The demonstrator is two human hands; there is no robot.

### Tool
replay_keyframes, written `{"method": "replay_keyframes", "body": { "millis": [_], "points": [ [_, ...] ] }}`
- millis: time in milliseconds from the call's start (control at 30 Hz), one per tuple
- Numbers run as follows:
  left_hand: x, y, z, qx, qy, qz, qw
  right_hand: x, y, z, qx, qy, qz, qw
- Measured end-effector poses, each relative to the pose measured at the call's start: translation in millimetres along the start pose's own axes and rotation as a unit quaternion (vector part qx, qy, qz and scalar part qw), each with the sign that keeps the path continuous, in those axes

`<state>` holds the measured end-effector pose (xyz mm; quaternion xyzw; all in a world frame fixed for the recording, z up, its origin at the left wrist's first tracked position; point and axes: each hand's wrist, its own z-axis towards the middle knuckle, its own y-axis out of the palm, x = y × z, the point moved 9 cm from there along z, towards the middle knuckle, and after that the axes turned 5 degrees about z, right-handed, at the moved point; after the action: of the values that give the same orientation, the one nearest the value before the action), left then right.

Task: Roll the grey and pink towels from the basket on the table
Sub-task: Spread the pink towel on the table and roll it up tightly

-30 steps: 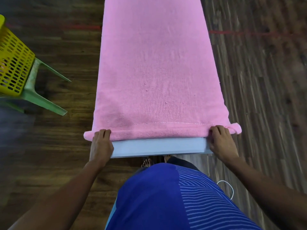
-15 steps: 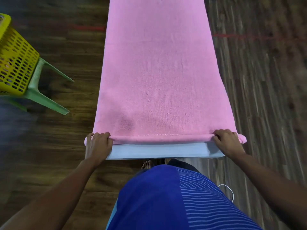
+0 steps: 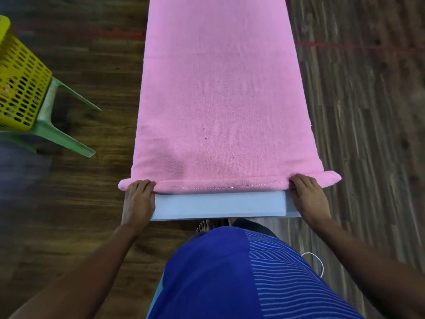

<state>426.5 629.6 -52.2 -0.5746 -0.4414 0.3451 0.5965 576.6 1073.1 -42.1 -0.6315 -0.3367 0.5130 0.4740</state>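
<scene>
Yellow plastic catches the eye at the far left: the perforated basket (image 3: 19, 88) sits on a pale green stool (image 3: 61, 134), well apart from the worktop (image 3: 220, 204). Moving across, the person's left hand (image 3: 139, 199) has its fingers curled over the near-left end of the pink towel (image 3: 220, 100), gripping the small roll there. The towel lies flat along the pale worktop and runs away from the person. Only its near end is turned into a narrow roll, and both ends of that roll stick out past the worktop's sides.

Compared with a second ago, the hem has gone round. The stitched line that then lay on top of the flat cloth now shows on the roll's near face, and the roll looks slightly fatter. A strip of bare worktop shows between the roll and the person. At the right, the right hand (image 3: 308, 196) grips the other end the same way, fingers bent over the top.

I judge the rolling only just begun, since nearly the whole length is still flat ahead. No grey towel is in sight from here, so that half of the job seems to remain.
</scene>
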Motion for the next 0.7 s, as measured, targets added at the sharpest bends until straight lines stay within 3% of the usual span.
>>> {"method": "replay_keyframes", "body": {
  "millis": [167, 267, 333, 467, 567, 700],
  "points": [
    [2, -16, 6, 0.011, 0.017, 0.016, 1.0, 7, 2, 8, -0.06, 0.027, -0.039, 0.997],
    [1, -17, 10, -0.042, 0.003, 0.061, 0.997, 12, 7, 10, -0.113, 0.067, -0.036, 0.991],
    [-5, -13, 16, -0.068, -0.039, 0.057, 0.995, 13, 6, 13, -0.095, 0.087, -0.043, 0.991],
    [-8, -17, 26, -0.02, -0.057, 0.083, 0.995, 6, -4, 21, -0.006, 0.064, -0.028, 0.998],
    [3, -16, 25, -0.009, -0.025, 0.015, 1.0, -1, 3, 21, -0.023, 0.055, 0.022, 0.998],
    [7, -4, 10, -0.041, -0.017, -0.018, 0.999, -10, 11, 10, -0.037, 0.013, -0.024, 0.999]
  ]
}}
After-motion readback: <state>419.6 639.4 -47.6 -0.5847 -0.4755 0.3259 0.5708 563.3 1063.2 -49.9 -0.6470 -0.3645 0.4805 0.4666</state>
